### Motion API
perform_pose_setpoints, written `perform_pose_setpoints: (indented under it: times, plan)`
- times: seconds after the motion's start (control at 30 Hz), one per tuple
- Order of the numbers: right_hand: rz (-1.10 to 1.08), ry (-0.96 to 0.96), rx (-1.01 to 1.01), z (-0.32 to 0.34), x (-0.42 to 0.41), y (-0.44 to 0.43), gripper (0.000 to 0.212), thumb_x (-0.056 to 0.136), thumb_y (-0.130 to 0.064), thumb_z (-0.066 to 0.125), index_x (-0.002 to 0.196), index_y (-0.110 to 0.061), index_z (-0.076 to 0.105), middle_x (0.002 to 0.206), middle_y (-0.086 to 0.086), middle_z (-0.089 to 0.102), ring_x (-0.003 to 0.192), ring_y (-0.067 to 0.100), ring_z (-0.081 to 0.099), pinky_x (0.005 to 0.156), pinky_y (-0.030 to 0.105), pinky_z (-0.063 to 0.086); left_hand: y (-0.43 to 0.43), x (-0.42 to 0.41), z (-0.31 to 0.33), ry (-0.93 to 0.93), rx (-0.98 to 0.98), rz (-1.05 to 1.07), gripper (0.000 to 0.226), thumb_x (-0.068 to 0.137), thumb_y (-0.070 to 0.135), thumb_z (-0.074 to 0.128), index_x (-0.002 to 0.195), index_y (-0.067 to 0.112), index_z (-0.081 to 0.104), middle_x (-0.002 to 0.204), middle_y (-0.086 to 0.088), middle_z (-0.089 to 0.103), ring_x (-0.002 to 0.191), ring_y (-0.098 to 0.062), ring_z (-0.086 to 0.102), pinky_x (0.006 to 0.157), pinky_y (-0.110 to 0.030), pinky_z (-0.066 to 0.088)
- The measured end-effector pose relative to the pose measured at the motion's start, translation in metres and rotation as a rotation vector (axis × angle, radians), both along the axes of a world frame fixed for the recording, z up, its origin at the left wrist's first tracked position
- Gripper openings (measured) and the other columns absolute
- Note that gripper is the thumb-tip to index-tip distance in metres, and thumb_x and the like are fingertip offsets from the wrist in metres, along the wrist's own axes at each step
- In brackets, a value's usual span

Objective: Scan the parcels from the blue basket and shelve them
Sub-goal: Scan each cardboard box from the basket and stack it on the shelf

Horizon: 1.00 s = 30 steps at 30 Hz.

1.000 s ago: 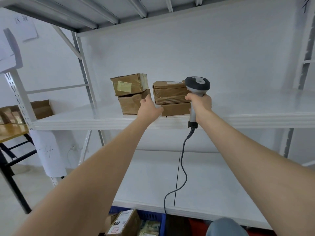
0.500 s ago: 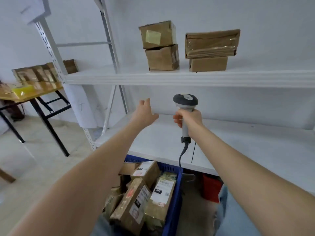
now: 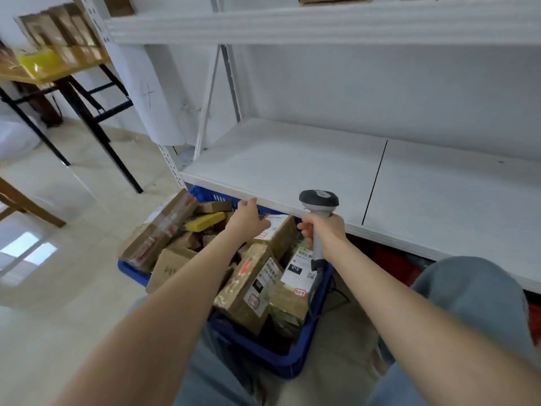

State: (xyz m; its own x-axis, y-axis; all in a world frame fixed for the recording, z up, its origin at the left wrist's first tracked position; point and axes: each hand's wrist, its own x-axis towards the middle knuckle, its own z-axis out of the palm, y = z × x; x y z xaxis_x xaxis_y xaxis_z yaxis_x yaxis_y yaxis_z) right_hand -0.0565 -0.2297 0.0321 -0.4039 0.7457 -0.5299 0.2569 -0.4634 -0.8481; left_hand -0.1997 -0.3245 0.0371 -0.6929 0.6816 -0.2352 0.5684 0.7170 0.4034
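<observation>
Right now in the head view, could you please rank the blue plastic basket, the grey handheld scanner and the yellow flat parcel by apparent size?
1. Blue plastic basket
2. Grey handheld scanner
3. Yellow flat parcel, though it lies farther away and partly buried.

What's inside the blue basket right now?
The blue basket holds a heap of taped brown parcels, several with white labels, and one yellow parcel. Lower layers and the basket floor are covered.

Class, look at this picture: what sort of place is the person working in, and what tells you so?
Probably a parcel sorting or storage room: a blue basket full of labelled parcels, white metal shelving, and a barcode scanner in the right hand.
</observation>
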Motion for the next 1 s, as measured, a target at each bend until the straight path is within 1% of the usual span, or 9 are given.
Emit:
perform_pose_setpoints:
  times: [0.13, 0.23, 0.3, 0.4, 0.47, 0.57, 0.7, 0.9, 1.0]
  plan:
    - [-0.001, -0.062, -0.063, -0.03, -0.011, 0.002, 0.007, 0.083, -0.008, 0.065, 0.077, -0.004, 0.066, 0.069, 0.007, 0.071, 0.054, 0.012, 0.059, 0.052, 0.024, 0.046, 0.003, -0.01, -0.037, -0.044, -0.076, 0.027, 0.076, 0.089, 0.031, 0.063, 0.149, 0.009, 0.022, 0.151, -0.017, 0.025, 0.129, -0.032, 0.043, 0.1, -0.039, 0.042]
    - [-0.008, -0.096, -0.114, -0.046, -0.018, 0.005, 0.007, 0.085, -0.009, 0.066, 0.081, -0.003, 0.066, 0.069, 0.007, 0.07, 0.052, 0.012, 0.059, 0.05, 0.023, 0.045, 0.004, -0.019, -0.061, -0.092, -0.143, 0.042, 0.08, 0.086, 0.037, 0.065, 0.149, 0.011, 0.024, 0.149, -0.016, 0.031, 0.131, -0.032, 0.04, 0.1, -0.042, 0.042]
    - [0.0, -0.111, -0.152, -0.055, -0.023, 0.005, 0.007, 0.085, -0.008, 0.065, 0.083, -0.001, 0.066, 0.07, 0.008, 0.069, 0.053, 0.013, 0.059, 0.051, 0.024, 0.047, 0.001, -0.024, -0.073, -0.211, -0.194, 0.069, 0.074, 0.082, 0.039, 0.067, 0.144, 0.014, 0.034, 0.141, -0.014, 0.042, 0.123, -0.031, 0.047, 0.095, -0.041, 0.045]
    - [0.027, -0.142, -0.188, -0.067, -0.027, 0.001, 0.008, 0.086, -0.009, 0.065, 0.081, -0.003, 0.066, 0.074, 0.008, 0.07, 0.06, 0.013, 0.062, 0.061, 0.025, 0.053, -0.009, -0.027, -0.089, -0.368, -0.269, 0.032, 0.054, 0.081, 0.04, 0.069, 0.127, 0.018, 0.053, 0.117, -0.006, 0.062, 0.102, -0.021, 0.059, 0.081, -0.033, 0.051]
    - [0.032, -0.148, -0.202, -0.074, -0.029, -0.003, 0.01, 0.086, -0.008, 0.064, 0.077, -0.004, 0.063, 0.072, 0.007, 0.069, 0.06, 0.013, 0.062, 0.061, 0.025, 0.052, -0.015, -0.028, -0.098, -0.422, -0.323, 0.035, 0.057, 0.081, 0.037, 0.071, 0.129, 0.013, 0.05, 0.115, -0.006, 0.063, 0.096, -0.018, 0.06, 0.078, -0.03, 0.05]
    - [0.044, -0.155, -0.211, -0.08, -0.031, -0.007, 0.01, 0.086, -0.008, 0.065, 0.076, -0.004, 0.063, 0.069, 0.007, 0.069, 0.058, 0.013, 0.061, 0.061, 0.025, 0.052, -0.021, -0.026, -0.105, -0.389, -0.345, 0.046, 0.069, 0.079, 0.034, 0.073, 0.137, 0.013, 0.04, 0.122, -0.008, 0.059, 0.099, -0.02, 0.06, 0.078, -0.03, 0.051]
    - [0.058, -0.137, -0.2, -0.074, -0.029, -0.006, 0.007, 0.087, -0.008, 0.064, 0.081, -0.004, 0.063, 0.072, 0.008, 0.069, 0.058, 0.013, 0.061, 0.063, 0.025, 0.053, -0.024, -0.031, -0.093, -0.355, -0.262, 0.111, 0.061, 0.08, 0.032, 0.072, 0.131, 0.012, 0.045, 0.105, -0.004, 0.058, 0.089, -0.017, 0.062, 0.072, -0.029, 0.055]
    - [0.02, -0.026, -0.171, -0.05, -0.018, 0.0, 0.003, 0.084, -0.006, 0.066, 0.082, -0.003, 0.066, 0.072, 0.009, 0.066, 0.059, 0.016, 0.06, 0.057, 0.027, 0.05, -0.011, -0.053, -0.017, -0.384, 0.021, 0.195, 0.06, 0.084, 0.032, 0.066, 0.138, 0.016, 0.044, 0.102, -0.004, 0.063, 0.083, -0.018, 0.065, 0.061, -0.028, 0.052]
    - [-0.011, 0.07, -0.174, -0.037, -0.008, 0.004, 0.008, 0.081, -0.004, 0.067, 0.089, -0.002, 0.065, 0.075, 0.01, 0.064, 0.063, 0.017, 0.06, 0.065, 0.033, 0.055, -0.006, -0.054, 0.011, -0.428, 0.21, 0.281, 0.065, 0.085, 0.031, 0.066, 0.143, 0.019, 0.04, 0.101, -0.003, 0.063, 0.08, -0.016, 0.062, 0.059, -0.028, 0.049]
